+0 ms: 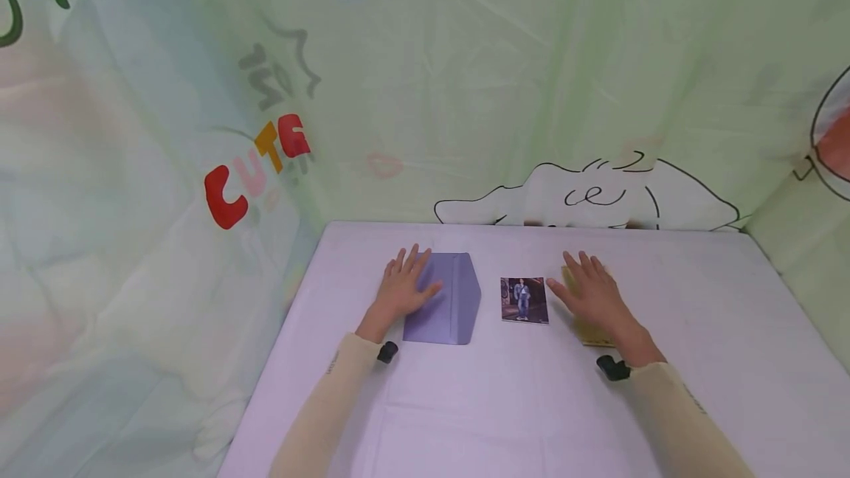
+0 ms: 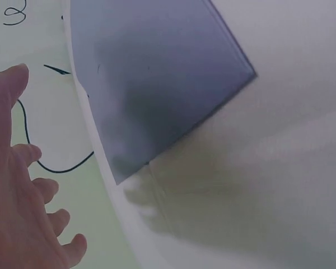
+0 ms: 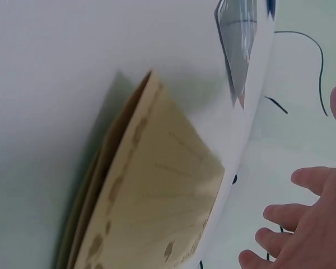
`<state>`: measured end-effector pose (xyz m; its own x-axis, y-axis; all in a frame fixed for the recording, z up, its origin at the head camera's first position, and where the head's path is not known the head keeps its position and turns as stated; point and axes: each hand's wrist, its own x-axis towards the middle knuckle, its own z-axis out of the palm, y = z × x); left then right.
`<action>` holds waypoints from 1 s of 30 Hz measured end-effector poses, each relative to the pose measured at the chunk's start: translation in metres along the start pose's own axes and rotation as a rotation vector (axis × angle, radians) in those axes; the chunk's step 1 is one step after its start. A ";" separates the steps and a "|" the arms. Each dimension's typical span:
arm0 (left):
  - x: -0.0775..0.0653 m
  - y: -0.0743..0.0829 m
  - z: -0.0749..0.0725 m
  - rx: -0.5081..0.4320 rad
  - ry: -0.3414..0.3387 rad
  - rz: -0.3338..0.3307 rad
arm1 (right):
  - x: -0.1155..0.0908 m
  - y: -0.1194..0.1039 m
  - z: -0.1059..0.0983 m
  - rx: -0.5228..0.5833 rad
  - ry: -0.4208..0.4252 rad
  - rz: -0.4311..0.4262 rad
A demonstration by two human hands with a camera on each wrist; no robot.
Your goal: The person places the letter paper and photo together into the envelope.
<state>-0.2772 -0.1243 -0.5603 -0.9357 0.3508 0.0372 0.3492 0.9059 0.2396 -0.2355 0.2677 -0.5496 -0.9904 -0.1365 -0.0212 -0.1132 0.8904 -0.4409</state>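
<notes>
A purple envelope (image 1: 434, 316) lies on the table with its flap unfolded to the right. Over its left part hovers my left hand (image 1: 401, 288), fingers spread; the left wrist view shows that hand (image 2: 22, 185) apart from the envelope (image 2: 157, 73), casting a shadow on it. My right hand (image 1: 591, 297), also spread, is above a folded yellowish card (image 1: 591, 334) with a printed border, partly hidden by the hand. In the right wrist view the card (image 3: 162, 185) stands slightly ajar at its fold. Between the hands lies a small photo (image 1: 524, 301) of a standing person.
The table (image 1: 505, 404) has a white cloth, its back edge against a patterned curtain (image 1: 465, 94) with drawn figures and letters. Another curtain hangs at the left. Dark wrist cameras sit below both hands.
</notes>
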 end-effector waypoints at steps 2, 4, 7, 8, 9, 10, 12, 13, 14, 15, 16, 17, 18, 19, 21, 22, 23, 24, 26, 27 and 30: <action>0.000 0.003 -0.001 -0.009 0.000 0.004 | 0.001 -0.003 0.003 -0.013 0.008 -0.016; 0.001 0.005 -0.001 -0.007 0.001 0.010 | 0.002 -0.006 0.006 -0.021 0.011 -0.029; 0.001 0.007 0.000 -0.005 0.001 0.015 | 0.003 -0.012 0.011 -0.023 0.017 -0.042; 0.000 0.008 0.001 0.001 0.000 0.017 | 0.003 -0.015 0.011 -0.015 0.010 -0.043; 0.000 0.008 0.001 0.006 -0.002 0.019 | 0.004 -0.018 0.012 -0.012 0.006 -0.044; 0.000 0.009 0.001 0.009 -0.005 0.019 | 0.004 -0.021 0.013 -0.006 0.006 -0.045; 0.000 0.010 0.001 0.015 -0.009 0.021 | 0.006 -0.027 0.015 -0.005 0.005 -0.051; 0.000 0.010 0.001 0.015 -0.009 0.022 | 0.007 -0.031 0.016 -0.002 0.003 -0.055; 0.000 0.011 0.002 0.016 -0.009 0.023 | 0.007 -0.034 0.017 -0.004 0.002 -0.060; 0.000 0.012 0.002 0.016 -0.006 0.025 | 0.008 -0.037 0.018 -0.003 0.003 -0.065; 0.000 0.012 0.003 0.017 -0.004 0.027 | 0.008 -0.040 0.019 -0.005 0.001 -0.069; 0.000 0.012 0.004 0.018 -0.002 0.030 | 0.009 -0.043 0.020 -0.005 0.000 -0.075; 0.001 0.013 0.005 0.019 -0.001 0.033 | 0.009 -0.046 0.021 -0.004 -0.002 -0.081; 0.001 0.014 0.006 0.021 -0.001 0.037 | 0.010 -0.049 0.022 -0.008 -0.005 -0.090; 0.001 0.015 0.007 0.029 -0.003 0.044 | 0.011 -0.054 0.024 -0.010 -0.001 -0.108; 0.001 0.016 0.008 0.031 -0.006 0.046 | 0.012 -0.057 0.026 -0.015 0.000 -0.119; 0.001 0.017 0.008 0.030 -0.008 0.049 | 0.013 -0.060 0.027 -0.015 0.000 -0.131; 0.001 0.018 0.008 0.027 -0.011 0.051 | 0.014 -0.063 0.029 -0.018 0.002 -0.143; 0.000 0.019 0.010 0.021 -0.015 0.053 | 0.014 -0.069 0.033 -0.015 -0.005 -0.163; 0.000 0.020 0.011 0.025 -0.017 0.054 | 0.014 -0.072 0.036 -0.017 -0.008 -0.176; 0.000 0.021 0.014 0.038 -0.022 0.055 | 0.016 -0.080 0.042 -0.018 -0.025 -0.210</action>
<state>-0.2697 -0.1023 -0.5688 -0.9139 0.4049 0.0281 0.4020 0.8935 0.2003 -0.2385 0.1761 -0.5520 -0.9426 -0.3307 0.0475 -0.3189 0.8485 -0.4223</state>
